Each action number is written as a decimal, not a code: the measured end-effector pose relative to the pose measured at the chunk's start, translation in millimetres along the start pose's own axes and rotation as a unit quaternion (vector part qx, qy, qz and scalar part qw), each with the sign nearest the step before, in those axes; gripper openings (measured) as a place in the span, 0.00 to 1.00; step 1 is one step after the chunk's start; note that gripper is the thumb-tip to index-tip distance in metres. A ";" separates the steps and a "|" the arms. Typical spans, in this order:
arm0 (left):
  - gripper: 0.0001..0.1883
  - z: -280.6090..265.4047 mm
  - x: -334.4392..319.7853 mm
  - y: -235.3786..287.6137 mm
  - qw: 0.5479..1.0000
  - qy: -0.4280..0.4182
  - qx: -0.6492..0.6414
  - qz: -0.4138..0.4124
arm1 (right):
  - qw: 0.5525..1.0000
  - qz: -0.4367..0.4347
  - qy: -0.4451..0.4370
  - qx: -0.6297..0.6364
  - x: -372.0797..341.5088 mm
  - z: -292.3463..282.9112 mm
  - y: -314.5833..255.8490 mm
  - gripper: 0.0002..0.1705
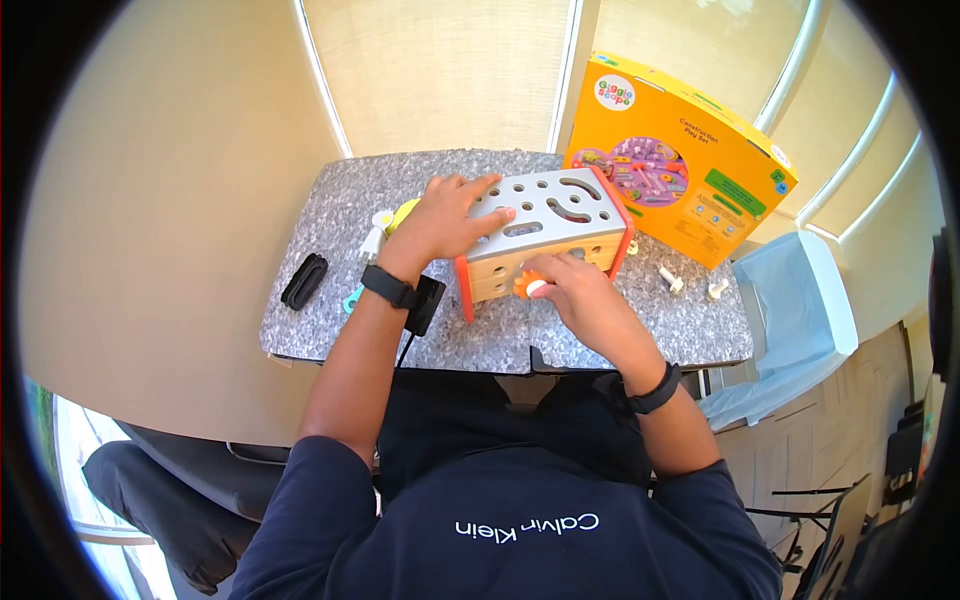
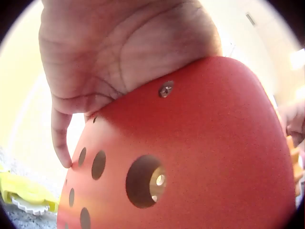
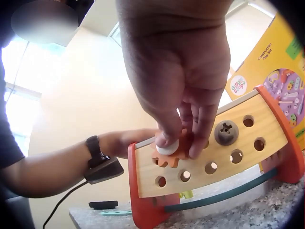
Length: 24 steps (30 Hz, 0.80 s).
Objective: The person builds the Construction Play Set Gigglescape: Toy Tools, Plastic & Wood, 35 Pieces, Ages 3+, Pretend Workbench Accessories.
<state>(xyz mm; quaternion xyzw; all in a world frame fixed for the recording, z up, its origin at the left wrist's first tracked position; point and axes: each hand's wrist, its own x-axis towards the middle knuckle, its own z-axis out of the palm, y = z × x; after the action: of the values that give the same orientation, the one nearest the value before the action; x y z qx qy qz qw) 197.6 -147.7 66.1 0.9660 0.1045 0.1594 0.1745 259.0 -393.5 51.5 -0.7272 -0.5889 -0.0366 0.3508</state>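
I can see a speckled grey tabletop [image 1: 330, 205] spreading under and around both hands. Beyond the left hand [image 1: 445, 220] rise pale cream panels [image 1: 440, 80], split by white uprights [image 1: 567, 70] and glowing softly with daylight. A plain beige wall [image 1: 200, 200] curves round, well out to the left hand's outer side; nearer the body, low down there, a bright window [image 1: 105, 500] shows. Past the right hand [image 1: 580, 300] stands something draped in light blue [image 1: 800, 310], chair or bin I can't tell, over a brownish, dark-streaked floor [image 1: 830, 390].
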 end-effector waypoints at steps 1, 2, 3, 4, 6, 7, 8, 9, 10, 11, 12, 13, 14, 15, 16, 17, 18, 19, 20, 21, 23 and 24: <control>0.37 -0.7 0.1 0.9 1.000 -0.005 0.003 -0.001 | 1.000 0.001 0.000 0.000 1.1 4.5 0.0 0.14; 0.37 -0.8 0.0 1.4 1.000 -0.005 0.002 0.000 | 1.000 0.016 0.024 -0.001 2.7 9.8 0.6 0.13; 0.37 -0.7 -0.6 1.7 1.000 -0.005 -0.001 -0.002 | 0.998 0.031 0.049 -0.001 4.3 12.5 0.0 0.13; 0.37 -0.9 -0.5 1.5 1.000 -0.005 -0.003 -0.003 | 0.998 0.030 0.049 -0.001 4.9 12.2 -1.6 0.13; 0.37 0.3 0.5 -1.0 1.000 0.001 0.005 0.007 | 0.996 0.054 0.064 -0.015 5.8 10.8 -6.2 0.11; 0.37 1.2 0.1 -2.4 1.000 0.005 0.012 0.019 | 0.996 0.055 0.063 -0.013 5.8 12.5 -4.9 0.11; 0.37 1.7 0.0 -3.9 1.000 0.003 0.012 0.018 | 0.995 0.061 0.072 -0.017 5.9 13.6 -2.1 0.12; 0.38 -0.1 0.2 -3.3 1.000 -0.007 -0.002 0.014 | 0.994 0.066 0.082 -0.021 5.7 14.5 0.2 0.12; 0.39 -1.7 1.0 -2.1 1.000 -0.016 -0.016 0.010 | 0.994 0.067 0.082 -0.022 6.0 14.6 1.5 0.12; 0.39 -2.3 1.2 -0.7 1.000 -0.016 -0.017 0.010 | 0.993 0.079 0.080 -0.018 6.4 14.6 2.5 0.13; 0.39 -2.9 1.4 0.1 1.000 -0.022 -0.017 0.006 | 0.993 0.091 0.079 -0.015 6.5 15.4 3.1 0.13; 0.39 -3.2 1.7 0.4 0.999 -0.028 -0.017 0.001 | 0.993 0.092 0.079 -0.015 5.9 18.2 4.8 0.13; 0.39 -2.8 2.0 0.1 0.999 -0.028 -0.017 0.002 | 0.991 0.096 0.096 0.002 4.8 22.4 7.2 0.14; 0.39 -2.3 2.3 -0.3 1.000 -0.025 -0.013 0.005 | 0.989 0.100 0.112 0.020 4.2 24.8 7.4 0.15; 0.39 -1.6 2.6 -0.5 1.000 -0.021 -0.009 0.008 | 0.989 0.100 0.111 0.020 3.4 26.0 6.6 0.15; 0.39 -0.7 2.9 -0.8 1.000 -0.022 -0.010 0.007 | 0.986 0.106 0.126 0.012 2.2 26.7 4.5 0.16; 0.39 -0.7 2.3 0.0 1.000 -0.022 0.001 0.004 | 0.984 0.113 0.139 0.004 0.7 27.0 2.4 0.17; 0.38 -0.5 1.5 0.4 1.000 -0.022 0.012 0.001 | 0.984 0.114 0.138 0.004 0.3 26.0 0.1 0.17; 0.38 0.1 0.8 0.8 1.000 -0.023 0.012 0.000 | 0.983 0.126 0.134 -0.010 0.7 24.1 -2.9 0.18; 0.38 0.5 0.5 1.3 1.000 -0.022 0.015 -0.001 | 0.982 0.137 0.131 -0.024 1.2 22.7 -5.2 0.19; 0.39 -1.1 1.8 2.1 1.000 -0.020 0.022 0.000 | 0.984 0.125 0.119 -0.045 2.0 19.4 -6.6 0.18; 0.39 -1.1 1.6 2.4 0.999 -0.019 0.027 0.001 | 0.986 0.114 0.104 -0.067 1.4 18.3 -6.7 0.18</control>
<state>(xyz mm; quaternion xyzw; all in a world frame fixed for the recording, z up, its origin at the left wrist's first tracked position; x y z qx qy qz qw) 199.1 -149.2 68.4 0.9734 0.1045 0.1384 0.1500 247.0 -381.8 41.5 -0.8037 -0.4586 -0.1110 0.3624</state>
